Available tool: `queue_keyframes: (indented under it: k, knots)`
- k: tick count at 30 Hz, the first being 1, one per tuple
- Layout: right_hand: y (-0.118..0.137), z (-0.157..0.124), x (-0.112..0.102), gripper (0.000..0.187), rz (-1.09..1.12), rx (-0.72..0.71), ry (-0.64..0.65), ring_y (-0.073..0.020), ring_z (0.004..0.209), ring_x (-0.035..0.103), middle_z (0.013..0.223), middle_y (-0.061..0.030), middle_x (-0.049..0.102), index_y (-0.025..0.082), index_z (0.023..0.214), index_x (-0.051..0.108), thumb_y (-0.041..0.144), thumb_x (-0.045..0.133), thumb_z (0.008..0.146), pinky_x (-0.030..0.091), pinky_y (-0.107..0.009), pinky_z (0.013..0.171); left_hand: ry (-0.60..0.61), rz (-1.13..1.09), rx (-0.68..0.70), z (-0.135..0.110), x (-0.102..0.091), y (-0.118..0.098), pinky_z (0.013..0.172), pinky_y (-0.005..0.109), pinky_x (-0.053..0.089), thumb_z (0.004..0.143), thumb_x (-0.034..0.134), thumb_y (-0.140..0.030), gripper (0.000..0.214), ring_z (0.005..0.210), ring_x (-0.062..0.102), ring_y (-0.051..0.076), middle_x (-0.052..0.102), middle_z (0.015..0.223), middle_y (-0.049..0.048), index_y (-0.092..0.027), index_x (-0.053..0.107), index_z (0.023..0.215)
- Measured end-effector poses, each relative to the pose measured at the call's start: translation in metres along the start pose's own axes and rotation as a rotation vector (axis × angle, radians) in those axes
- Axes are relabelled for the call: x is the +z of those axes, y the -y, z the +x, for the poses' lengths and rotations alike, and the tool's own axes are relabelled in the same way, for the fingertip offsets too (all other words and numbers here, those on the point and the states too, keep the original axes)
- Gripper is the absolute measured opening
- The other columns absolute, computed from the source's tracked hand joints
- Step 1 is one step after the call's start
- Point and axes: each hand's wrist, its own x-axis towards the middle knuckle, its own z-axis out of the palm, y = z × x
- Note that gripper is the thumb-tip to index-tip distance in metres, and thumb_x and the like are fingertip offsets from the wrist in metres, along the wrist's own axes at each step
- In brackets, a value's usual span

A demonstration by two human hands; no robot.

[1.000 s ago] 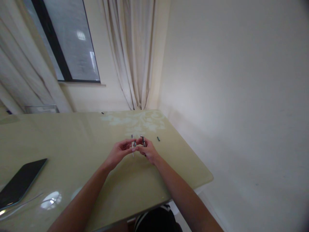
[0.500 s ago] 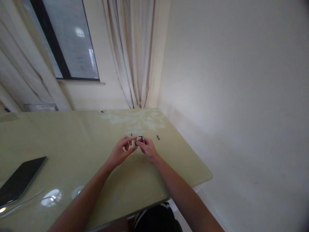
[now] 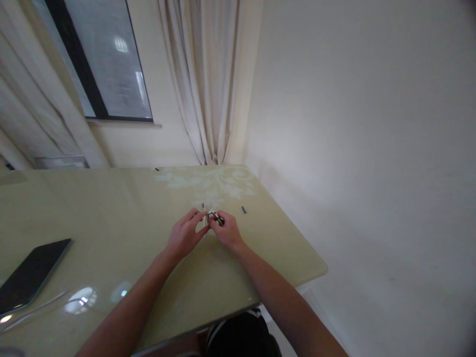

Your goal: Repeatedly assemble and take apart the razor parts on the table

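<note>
The small black-and-white object [image 3: 216,216] is between the hands above the table [image 3: 282,248]: the right hand's [image 3: 228,232] fingers grip it, while the left hand's [image 3: 183,236] bent fingertips meet its left end, pinching or merely touching, one cannot tell. It looks light, stiff and perhaps slippery, best held by its sides. Room lies nearer the person, before the table's front edge.

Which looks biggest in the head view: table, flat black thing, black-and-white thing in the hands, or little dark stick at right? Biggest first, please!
1. Table
2. Flat black thing
3. Black-and-white thing, partly hidden
4. Little dark stick
</note>
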Motion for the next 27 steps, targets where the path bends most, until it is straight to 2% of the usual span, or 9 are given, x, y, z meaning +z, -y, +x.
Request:
queue_keyframes:
  k: [2,6,8,11,18,27]
  knots:
    - [0.001,0.000,-0.001,0.025,0.057,-0.010,0.025,-0.0124,0.062,0.045,0.069,0.0019,0.056,0.018,0.080,0.066,0.042,0.067,0.088,0.034,-0.023,0.056,-0.013,-0.122,-0.058,0.003,0.000,0.001,0.064,0.027,0.041,0.085,0.075,-0.039,0.035,0.062,0.050,0.014,0.062,0.092,0.0025,-0.026,0.075,0.118]
    - [0.006,-0.001,-0.004,0.041,0.192,-0.046,0.046,-0.0146,0.067,0.052,0.077,-0.0017,0.060,0.019,0.091,0.072,0.055,0.054,0.098,0.039,-0.025,0.062,-0.007,-0.571,-0.289,0.009,-0.005,0.003,0.061,0.025,0.039,0.079,0.080,-0.049,0.046,0.063,0.048,0.012,0.061,0.084,0.0004,-0.022,0.076,0.116]
    - [0.008,-0.003,-0.005,0.045,0.185,-0.068,0.047,-0.0149,0.065,0.051,0.072,-0.0010,0.057,0.019,0.096,0.074,0.058,0.050,0.100,0.040,-0.025,0.063,0.031,-0.768,-0.390,0.010,-0.008,0.004,0.067,0.025,0.042,0.078,0.080,-0.052,0.052,0.071,0.052,0.014,0.067,0.090,0.0030,-0.021,0.075,0.120]
    - [0.010,-0.006,-0.006,0.046,0.142,-0.104,0.068,-0.0153,0.064,0.051,0.068,-0.0001,0.055,0.019,0.101,0.075,0.059,0.051,0.100,0.040,-0.026,0.064,0.072,-0.960,-0.459,0.007,-0.009,0.004,0.073,0.026,0.045,0.075,0.085,-0.052,0.055,0.080,0.056,0.015,0.072,0.105,0.0074,-0.022,0.076,0.120]
    - [0.016,-0.010,-0.005,0.043,0.105,-0.130,0.104,-0.0154,0.063,0.050,0.067,0.0001,0.055,0.020,0.095,0.074,0.055,0.050,0.101,0.040,-0.027,0.065,0.128,-1.147,-0.441,0.005,-0.008,-0.001,0.080,0.029,0.047,0.069,0.092,-0.041,0.048,0.091,0.063,0.019,0.076,0.107,0.0074,-0.025,0.079,0.113]
    - [0.019,-0.011,-0.007,0.043,0.072,-0.138,0.095,-0.0166,0.065,0.051,0.067,-0.0007,0.056,0.020,0.095,0.076,0.055,0.052,0.100,0.039,-0.027,0.064,0.113,-1.257,-0.485,0.001,-0.008,0.000,0.078,0.025,0.047,0.069,0.093,-0.038,0.046,0.089,0.064,0.015,0.076,0.104,0.0049,-0.027,0.080,0.112]
